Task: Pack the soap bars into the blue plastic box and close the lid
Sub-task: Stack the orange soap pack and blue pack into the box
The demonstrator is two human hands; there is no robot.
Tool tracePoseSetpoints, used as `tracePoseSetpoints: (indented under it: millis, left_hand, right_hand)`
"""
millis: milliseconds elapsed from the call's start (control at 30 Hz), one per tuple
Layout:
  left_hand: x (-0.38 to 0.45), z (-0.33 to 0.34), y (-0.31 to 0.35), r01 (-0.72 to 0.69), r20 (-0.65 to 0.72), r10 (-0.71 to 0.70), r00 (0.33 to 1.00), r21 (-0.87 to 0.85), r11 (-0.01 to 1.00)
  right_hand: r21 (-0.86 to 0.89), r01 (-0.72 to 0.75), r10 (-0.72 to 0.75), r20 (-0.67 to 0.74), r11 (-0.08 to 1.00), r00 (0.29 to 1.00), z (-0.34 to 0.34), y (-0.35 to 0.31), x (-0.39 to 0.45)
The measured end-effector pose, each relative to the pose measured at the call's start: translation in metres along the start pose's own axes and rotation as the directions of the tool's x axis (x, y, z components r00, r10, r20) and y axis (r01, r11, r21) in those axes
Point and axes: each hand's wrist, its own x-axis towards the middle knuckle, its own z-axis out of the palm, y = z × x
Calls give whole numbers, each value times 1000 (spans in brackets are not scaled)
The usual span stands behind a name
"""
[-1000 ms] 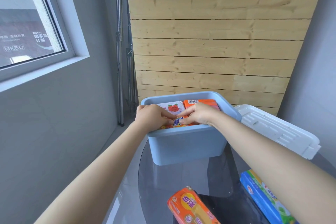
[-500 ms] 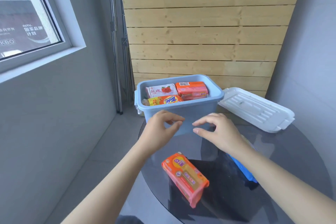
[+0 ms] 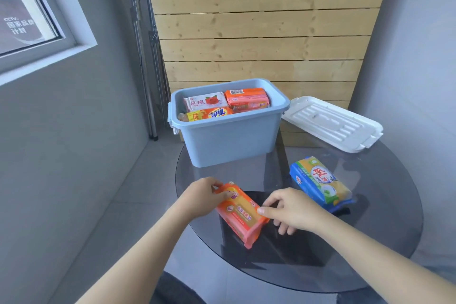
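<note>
The blue plastic box [image 3: 229, 140] stands open at the far side of the round glass table [image 3: 385, 242], with several wrapped soap bars inside, among them a Tide bar [image 3: 212, 114] and an orange pack [image 3: 246, 99]. Its white lid [image 3: 330, 122] lies to the right of the box. An orange soap pack [image 3: 240, 215] lies on the table near me. My left hand [image 3: 202, 196] grips its far left end. My right hand [image 3: 293, 208] touches its right edge with thumb and fingers. A blue and yellow soap pack [image 3: 320, 184] lies to the right.
A wooden slat panel [image 3: 259, 32] stands behind the table. A grey wall with a window [image 3: 27, 20] is on the left, and a grey wall on the right. A metal stand [image 3: 145, 57] leans in the corner. Tiled floor [image 3: 138, 192] shows to the left of the table.
Both hands came out of the box and moved back toward me. They now close on the orange soap pack on the table. The view has tilted down.
</note>
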Motion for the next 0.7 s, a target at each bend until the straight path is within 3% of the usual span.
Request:
tracePoseSetpoints:
  millis: [100, 200, 333, 433, 567, 700]
  left_hand:
    - [1, 0, 1, 34, 34, -30, 999, -130, 991]
    - [0, 4, 3, 41, 26, -38, 999, -145, 989]
    - [1, 7, 14, 29, -2, -32, 999, -311, 950]
    - [5, 5, 38, -67, -77, 36, 996, -441, 895]
    - [16, 4, 75, -143, -164, 75, 984, -454, 880]
    - [29, 22, 109, -169, -128, 121, 984, -492, 854]
  right_hand:
    - [249, -72, 49, 99, 966, 994, 4, 1, -1]
    - [397, -85, 54, 89, 914, 995, 6, 3, -5]
    - [444, -56, 82, -40, 894, 996, -4, 8, -11]
    - [495, 14, 80, -168, 869, 983, -19, 10, -18]
    - [555, 97, 103, -318, 826, 943, -38, 15, -26]
    - [573, 107, 159, -394, 812, 905, -57, 34, -36]
